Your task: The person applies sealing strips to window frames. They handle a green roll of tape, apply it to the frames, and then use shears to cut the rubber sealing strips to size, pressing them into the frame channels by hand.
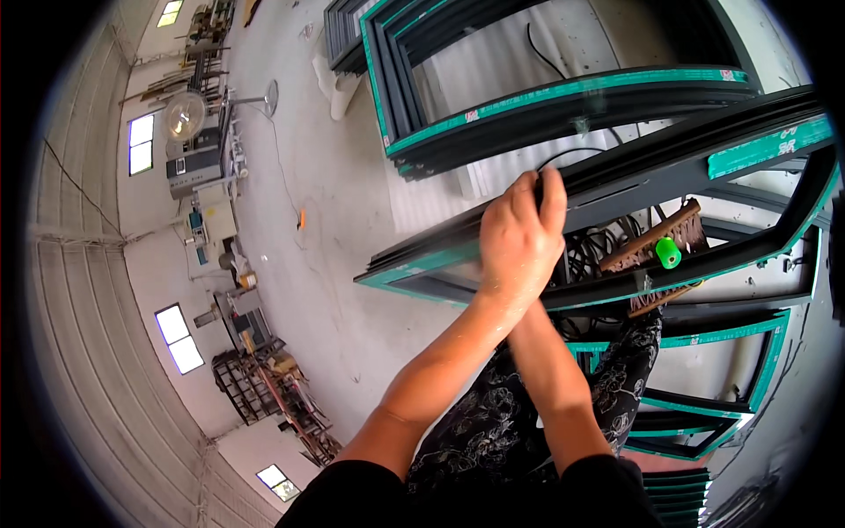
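Observation:
My left hand (518, 236) is closed over the upper long bar of a dark grey window frame (642, 187) with green film on its faces. Thumb and fingers are pressed together around a thin black strip (540, 187), whose loose part seems to curve away behind the bar. My right forearm (550, 365) crosses beneath my left wrist, so my right hand is hidden and its grip cannot be made out. Inside the frame opening show coiled black cords (594, 255), a wooden-backed brush (656, 233) and a bright green spool-like piece (668, 253).
A stack of similar frames (563, 101) stands beyond my hands. More green-filmed frames (704, 374) lie at the right, near my patterned trouser leg (629, 361). Across the concrete floor (326, 194), a standing fan (271, 97), machines and racks line the left wall.

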The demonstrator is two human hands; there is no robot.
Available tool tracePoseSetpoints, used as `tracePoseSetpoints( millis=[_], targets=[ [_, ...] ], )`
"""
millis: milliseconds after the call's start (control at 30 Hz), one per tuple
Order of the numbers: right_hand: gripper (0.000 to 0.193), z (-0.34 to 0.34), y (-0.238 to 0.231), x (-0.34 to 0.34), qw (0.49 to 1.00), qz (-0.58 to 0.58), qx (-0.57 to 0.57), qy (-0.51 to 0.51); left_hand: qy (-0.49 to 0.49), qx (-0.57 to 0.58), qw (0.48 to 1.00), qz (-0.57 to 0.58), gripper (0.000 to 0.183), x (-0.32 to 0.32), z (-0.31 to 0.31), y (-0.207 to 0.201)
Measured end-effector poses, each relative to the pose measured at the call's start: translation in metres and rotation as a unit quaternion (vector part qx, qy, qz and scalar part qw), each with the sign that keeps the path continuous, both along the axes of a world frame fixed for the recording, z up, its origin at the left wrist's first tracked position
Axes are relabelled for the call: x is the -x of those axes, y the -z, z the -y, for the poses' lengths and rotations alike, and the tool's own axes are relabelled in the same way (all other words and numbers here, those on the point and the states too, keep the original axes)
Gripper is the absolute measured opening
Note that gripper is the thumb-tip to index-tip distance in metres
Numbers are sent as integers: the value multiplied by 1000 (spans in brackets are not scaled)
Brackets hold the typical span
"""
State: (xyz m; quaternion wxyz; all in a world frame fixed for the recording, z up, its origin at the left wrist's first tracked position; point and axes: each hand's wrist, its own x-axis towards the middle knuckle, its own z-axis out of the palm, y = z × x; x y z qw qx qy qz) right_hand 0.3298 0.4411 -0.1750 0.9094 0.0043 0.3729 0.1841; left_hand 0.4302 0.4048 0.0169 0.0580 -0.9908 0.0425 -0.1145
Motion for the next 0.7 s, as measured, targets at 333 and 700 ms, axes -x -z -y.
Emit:
tracePoseSetpoints(
  millis=[333, 700],
  targets=[
    [53, -33, -86, -8, 973, -3, -168, -159, -13, 41, 999, -17, 49, -9, -24, 6],
    [55, 213, 64, 29, 410, 189, 808, -379, -83, 36, 989, -118, 84, 13, -24, -7]
  ],
)
